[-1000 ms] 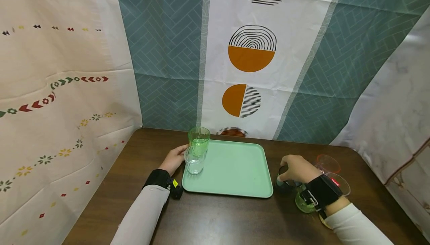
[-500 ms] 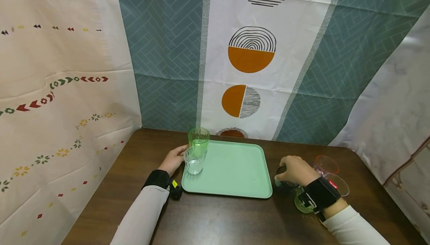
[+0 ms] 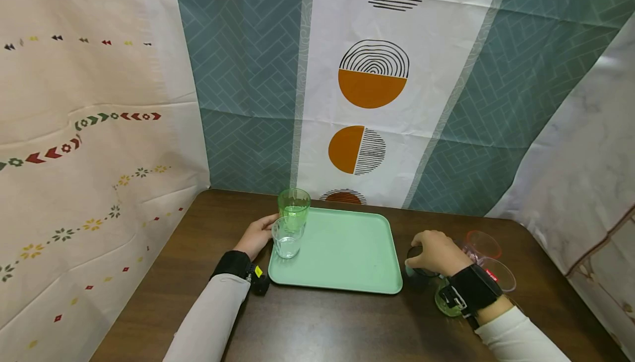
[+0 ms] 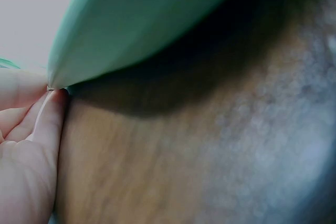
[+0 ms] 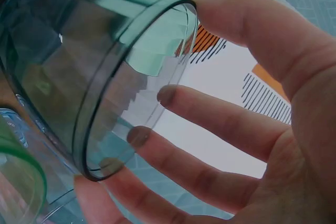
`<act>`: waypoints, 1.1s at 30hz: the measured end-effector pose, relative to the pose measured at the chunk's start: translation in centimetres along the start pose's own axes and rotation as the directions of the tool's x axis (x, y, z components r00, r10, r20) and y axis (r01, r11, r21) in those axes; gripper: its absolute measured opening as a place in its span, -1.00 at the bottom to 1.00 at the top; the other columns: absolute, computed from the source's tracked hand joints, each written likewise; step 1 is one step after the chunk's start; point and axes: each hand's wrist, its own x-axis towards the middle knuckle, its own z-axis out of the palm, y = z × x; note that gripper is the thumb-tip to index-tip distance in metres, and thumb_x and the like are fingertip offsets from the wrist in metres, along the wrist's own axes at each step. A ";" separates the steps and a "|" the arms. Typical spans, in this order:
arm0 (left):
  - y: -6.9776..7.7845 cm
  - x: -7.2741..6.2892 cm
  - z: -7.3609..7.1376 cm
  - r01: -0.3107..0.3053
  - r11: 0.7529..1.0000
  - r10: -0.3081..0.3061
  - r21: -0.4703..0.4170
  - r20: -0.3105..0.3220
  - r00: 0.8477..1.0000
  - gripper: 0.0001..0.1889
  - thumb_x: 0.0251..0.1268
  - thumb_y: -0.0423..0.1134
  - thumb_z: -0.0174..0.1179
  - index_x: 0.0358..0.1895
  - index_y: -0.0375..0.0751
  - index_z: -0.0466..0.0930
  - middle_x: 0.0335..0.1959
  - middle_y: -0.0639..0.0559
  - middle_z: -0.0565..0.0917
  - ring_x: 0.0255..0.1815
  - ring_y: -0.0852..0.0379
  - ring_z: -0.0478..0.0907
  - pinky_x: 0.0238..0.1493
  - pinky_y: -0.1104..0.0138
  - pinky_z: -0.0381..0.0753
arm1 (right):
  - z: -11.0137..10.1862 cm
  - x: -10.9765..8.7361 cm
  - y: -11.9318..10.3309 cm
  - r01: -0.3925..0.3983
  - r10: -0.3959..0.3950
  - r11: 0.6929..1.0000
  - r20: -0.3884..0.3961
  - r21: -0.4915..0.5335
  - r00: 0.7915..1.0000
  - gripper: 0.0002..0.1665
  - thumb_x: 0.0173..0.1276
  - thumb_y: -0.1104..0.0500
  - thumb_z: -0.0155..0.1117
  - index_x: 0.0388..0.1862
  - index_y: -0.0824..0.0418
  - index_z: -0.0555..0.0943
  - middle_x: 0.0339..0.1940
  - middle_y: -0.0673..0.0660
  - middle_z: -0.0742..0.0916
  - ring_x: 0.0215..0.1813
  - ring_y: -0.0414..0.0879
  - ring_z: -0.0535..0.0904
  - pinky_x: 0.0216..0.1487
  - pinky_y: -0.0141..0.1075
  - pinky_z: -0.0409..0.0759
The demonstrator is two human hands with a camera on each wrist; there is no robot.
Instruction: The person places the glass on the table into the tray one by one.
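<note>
Patterned fabric (image 3: 248, 86) hung behind and at both sides of a dark brown wooden table (image 3: 307, 323); its middle panel was white with orange and black-lined circles, flanked by blue-green strips. A pale mint-green tray (image 3: 349, 252) with rounded corners lay near the middle of the table. At its left end stood two upright glasses: a green tumbler (image 3: 294, 201) at the far corner and a clear tumbler (image 3: 288, 242) nearer the viewer. They overlapped in the head view, so whether they touched could not be told.

A person reached in from both sides in pale sleeves (image 3: 205, 318), with a black strap (image 3: 232, 264) visible on the left wrist. The left hand (image 3: 255, 236) was at the tray's left edge, beside the tumblers. In the left wrist view, its thumb and fingers came together on the rim in a pinch, with a dark shadow under the tray.

The right hand (image 3: 439, 252) was just right of the tray, gripping a dark smoky glass (image 5: 68, 72) near its rim, the thumb on one side and the spread fingers curled round the other. Whether that glass touched the table could not be told. Near the right wrist stood a light green glass (image 3: 448, 304), partly hidden, with a red-rimmed glass (image 3: 483, 244) and a clear glass with a red label (image 3: 501, 275) farther right.
</note>
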 end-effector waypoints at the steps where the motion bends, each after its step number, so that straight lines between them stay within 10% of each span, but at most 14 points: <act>1: 0.0 0.0 0.0 0.000 1.000 0.000 0.004 0.001 1.000 -0.43 0.55 -0.40 0.06 0.55 -0.40 0.18 0.47 -0.37 0.34 0.50 -0.24 0.27 0.46 -0.03 0.34 | 0.0 0.0 0.0 0.005 -0.005 1.000 -0.008 -0.001 1.000 -0.49 0.11 0.09 0.57 -0.08 0.43 0.71 -0.11 0.31 0.73 -0.08 0.25 0.66 -0.18 0.05 0.69; 11: 0.1 0.1 -0.2 -0.009 1.000 0.009 -0.013 0.010 1.000 -0.43 0.57 -0.38 0.04 0.55 -0.40 0.17 0.49 -0.36 0.32 0.53 -0.25 0.21 0.48 -0.02 0.32 | -1.7 0.6 -0.8 0.090 -0.090 0.996 -0.085 -0.012 0.992 -0.47 0.17 0.09 0.54 -0.02 0.46 0.71 -0.05 0.36 0.75 0.00 0.33 0.65 -0.11 0.10 0.67; 24: 0.7 -0.2 0.2 0.010 1.000 -0.009 0.027 -0.009 1.000 -0.44 0.58 -0.37 0.03 0.56 -0.37 0.19 0.53 -0.32 0.27 0.52 -0.22 0.25 0.50 -0.02 0.28 | -1.2 2.0 -2.5 0.130 -0.128 0.992 -0.185 -0.004 0.974 -0.48 0.24 0.09 0.46 0.06 0.44 0.70 -0.09 0.30 0.78 -0.41 -0.10 0.52 -0.35 -0.22 0.51; 33: 0.8 -0.4 0.3 0.014 1.000 -0.013 0.023 -0.023 1.000 -0.44 0.57 -0.39 0.04 0.55 -0.39 0.19 0.52 -0.33 0.28 0.51 -0.23 0.25 0.49 -0.03 0.28 | -0.8 3.2 -4.9 0.192 -0.190 0.981 -0.215 -0.011 0.958 -0.49 0.30 0.08 0.40 0.08 0.44 0.70 -0.59 0.09 0.65 -0.48 -0.10 0.36 -0.47 -0.28 0.30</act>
